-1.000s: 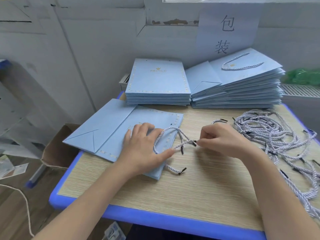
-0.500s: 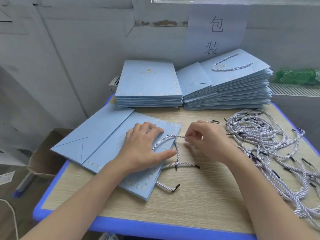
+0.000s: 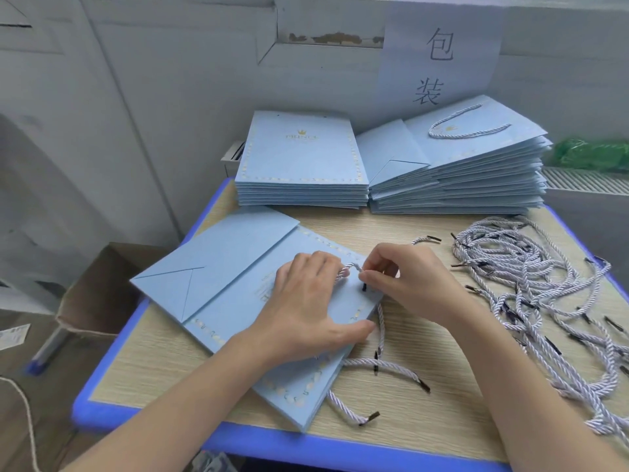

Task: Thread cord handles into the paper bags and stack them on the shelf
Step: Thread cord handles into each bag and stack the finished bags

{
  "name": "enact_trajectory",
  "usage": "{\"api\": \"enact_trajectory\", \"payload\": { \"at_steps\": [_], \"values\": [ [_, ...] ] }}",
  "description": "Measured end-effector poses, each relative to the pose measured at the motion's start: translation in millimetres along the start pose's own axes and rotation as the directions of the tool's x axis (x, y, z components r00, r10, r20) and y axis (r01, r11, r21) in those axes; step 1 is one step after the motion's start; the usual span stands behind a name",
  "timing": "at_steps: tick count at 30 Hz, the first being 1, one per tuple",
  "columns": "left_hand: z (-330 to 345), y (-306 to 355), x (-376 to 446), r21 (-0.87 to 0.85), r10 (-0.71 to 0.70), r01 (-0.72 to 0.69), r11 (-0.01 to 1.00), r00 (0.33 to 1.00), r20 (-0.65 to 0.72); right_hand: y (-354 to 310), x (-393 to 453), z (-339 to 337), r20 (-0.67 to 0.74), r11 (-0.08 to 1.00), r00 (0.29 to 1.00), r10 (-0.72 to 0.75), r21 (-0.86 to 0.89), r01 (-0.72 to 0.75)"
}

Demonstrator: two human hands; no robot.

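Observation:
A flat light-blue paper bag [image 3: 231,284] lies on the table in front of me, its folded bottom to the left. My left hand [image 3: 313,308] presses flat on the bag near its top edge. My right hand [image 3: 405,284] pinches a white twisted cord [image 3: 350,269] whose black tip [image 3: 364,287] points down at the bag's surface. The cord loops up between both hands. Two more loose cords [image 3: 381,364] trail out from the bag's edge onto the table.
A tangled pile of cords [image 3: 531,287] covers the right side of the wood-top table [image 3: 170,376]. Two stacks of blue bags [image 3: 301,165] stand at the back, the right stack [image 3: 456,178] topped by a bag with a handle. A cardboard box [image 3: 102,294] sits left, below the table.
My right hand moved left onto the bag, bringing the cord's black tip down to the bag's surface. The cord loop between my hands has become shorter. My left hand stays on the bag.

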State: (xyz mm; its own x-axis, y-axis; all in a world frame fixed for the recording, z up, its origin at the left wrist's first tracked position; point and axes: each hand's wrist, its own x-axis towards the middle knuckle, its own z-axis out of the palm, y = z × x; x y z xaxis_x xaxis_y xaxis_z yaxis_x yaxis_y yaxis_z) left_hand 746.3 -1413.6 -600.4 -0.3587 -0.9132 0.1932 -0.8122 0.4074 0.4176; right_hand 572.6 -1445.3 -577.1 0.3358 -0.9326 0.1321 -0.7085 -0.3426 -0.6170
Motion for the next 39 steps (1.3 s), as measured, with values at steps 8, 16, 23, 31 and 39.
{"api": "enact_trajectory", "payload": {
  "at_steps": [8,16,23,31,39],
  "values": [
    [-11.1,-2.3,1.6,-0.267,-0.088,0.068,0.961,0.994,-0.062,1.2,0.7,5.7,-0.006,0.993,0.995,-0.103,-0.061,0.102],
    [-18.3,-9.6,1.1,-0.419,-0.181,0.122,0.9,0.978,-0.104,-6.6,-3.4,1.2,-0.263,0.996,0.961,-0.09,-0.007,0.091],
    [-21.1,-11.5,4.7,-0.429,-0.225,0.134,0.893,0.959,-0.17,-4.6,-2.5,15.6,-0.159,0.971,0.977,-0.14,-0.215,0.104],
    [-18.9,-18.3,5.4,-0.328,-0.217,0.177,0.928,0.972,-0.089,14.0,2.7,-10.4,-0.538,0.981,0.834,0.118,-0.068,-0.182],
    [-10.4,-16.1,11.2,-0.275,-0.098,0.049,0.96,0.981,-0.166,4.5,0.6,8.4,-0.111,0.993,0.99,-0.085,0.069,0.093]
  ]
}}
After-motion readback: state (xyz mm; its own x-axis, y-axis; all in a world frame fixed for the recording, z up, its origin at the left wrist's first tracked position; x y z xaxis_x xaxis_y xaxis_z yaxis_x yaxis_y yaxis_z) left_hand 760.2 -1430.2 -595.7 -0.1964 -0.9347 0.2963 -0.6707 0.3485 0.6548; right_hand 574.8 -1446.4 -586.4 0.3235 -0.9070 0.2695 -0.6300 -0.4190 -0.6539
